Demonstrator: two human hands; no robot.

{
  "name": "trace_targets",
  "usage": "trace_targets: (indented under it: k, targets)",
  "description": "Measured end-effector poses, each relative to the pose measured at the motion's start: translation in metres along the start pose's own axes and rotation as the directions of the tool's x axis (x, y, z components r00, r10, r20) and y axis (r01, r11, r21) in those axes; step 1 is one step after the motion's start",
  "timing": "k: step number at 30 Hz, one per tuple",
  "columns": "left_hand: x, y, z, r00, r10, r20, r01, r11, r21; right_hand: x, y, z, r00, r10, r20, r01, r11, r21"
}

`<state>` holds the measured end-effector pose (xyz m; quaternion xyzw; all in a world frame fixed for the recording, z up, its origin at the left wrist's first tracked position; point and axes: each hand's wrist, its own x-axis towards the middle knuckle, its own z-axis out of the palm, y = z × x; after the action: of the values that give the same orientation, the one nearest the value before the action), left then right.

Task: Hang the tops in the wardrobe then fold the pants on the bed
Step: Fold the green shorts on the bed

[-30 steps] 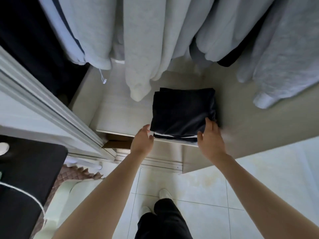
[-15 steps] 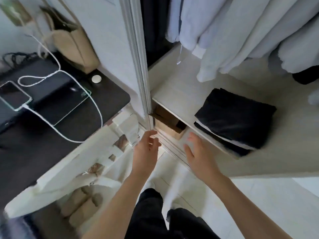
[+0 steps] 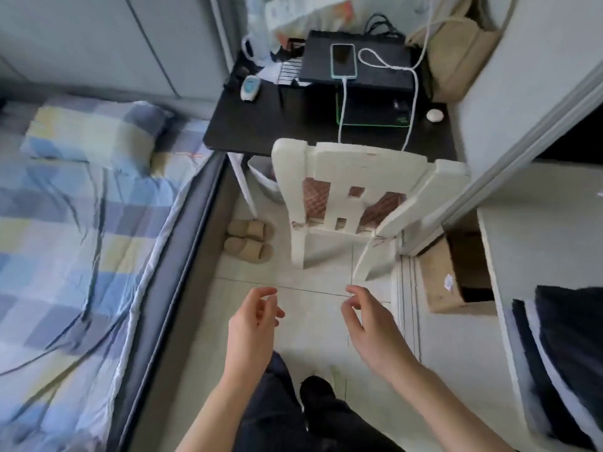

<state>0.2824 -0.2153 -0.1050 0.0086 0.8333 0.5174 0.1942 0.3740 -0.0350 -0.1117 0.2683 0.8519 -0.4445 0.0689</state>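
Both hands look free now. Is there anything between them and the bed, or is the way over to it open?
Nothing visible blocks it. The left hand and right hand hang empty over bare floor tiles, and the bed lies directly to their left. The chair and the slippers sit ahead, off that path.

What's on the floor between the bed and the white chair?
In the head view, a pair of beige slippers sits on the tiles between the bed and the white chair.

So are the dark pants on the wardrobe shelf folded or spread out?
Folded: the dark pants lie in a stacked pile on the wardrobe shelf, partly cut off.
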Motion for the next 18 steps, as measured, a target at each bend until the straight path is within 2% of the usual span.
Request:
trace_targets:
  k: [2,4,7,9,10,14,15,18]
  targets:
    - [-0.017,-0.025,-0.039,0.989,-0.041,-0.146,0.036,0.999,-0.037,0.002,-0.027,0.029,0.986,-0.095,0.136,0.103,0.994,-0.048]
    - [-0.033,-0.043,-0.071,0.966,-0.063,-0.249,0.048,0.997,-0.066,0.006,-0.051,0.053,0.962,-0.181,0.204,0.203,0.975,-0.094]
    - [-0.068,-0.083,-0.125,0.889,-0.15,-0.433,0.096,0.985,-0.144,0.007,-0.099,0.104,0.892,-0.293,0.345,0.357,0.924,-0.14]
    - [-0.09,-0.107,-0.152,0.837,-0.208,-0.506,0.123,0.973,-0.195,0.006,-0.124,0.133,0.855,-0.334,0.397,0.421,0.894,-0.155]
    - [-0.107,-0.125,-0.174,0.791,-0.25,-0.559,0.141,0.963,-0.231,0.0,-0.142,0.16,0.819,-0.365,0.442,0.47,0.869,-0.154]
    - [-0.165,-0.189,-0.239,0.656,-0.39,-0.646,0.212,0.917,-0.338,-0.031,-0.195,0.253,0.719,-0.429,0.547,0.585,0.798,-0.143]
    - [-0.171,-0.198,-0.245,0.65,-0.407,-0.641,0.227,0.91,-0.348,-0.037,-0.201,0.263,0.711,-0.438,0.55,0.598,0.788,-0.145]
    - [-0.212,-0.255,-0.306,0.563,-0.479,-0.674,0.278,0.877,-0.391,-0.076,-0.233,0.349,0.637,-0.447,0.629,0.657,0.741,-0.138]
